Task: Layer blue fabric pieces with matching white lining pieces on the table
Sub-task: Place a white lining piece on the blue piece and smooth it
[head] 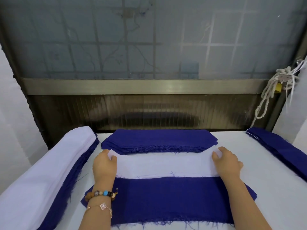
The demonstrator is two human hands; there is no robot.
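Blue fabric piece (166, 198) lies flat in the middle of the white worktop (274, 188), a coarse-woven, deep navy strip with slanted ends and loose threads fringing its near edge. Across its far half sits the white lining piece (164, 165), smooth, thin and long, a few blue threads stuck along its near edge. Both hands are on that lining: the left hand (104, 165) pinches its left end, thumb on top and fingers curled over the corner, and the right hand (227, 161) grips the right end the same way. Just behind, nearly touching the lining's far edge, is a stack of blue pieces (157, 140), the same shape, with a frayed front. To the left runs a tall pile topped with white lining (41, 171), blue layers showing down its side; to the right a lower blue stack (279, 146) lies along the worktop's edge. Beyond the worktop there's a frosted window (149, 39) in a metal frame, ribbed glass below it, and a knotted white rope (274, 90) hanging at the right. Count: three stacks, one loose blue piece, one lining piece in hand, and two bracelets on the left wrist, a beaded bracelet (101, 194) and a fine chain bracelet (103, 206) with a flower charm.
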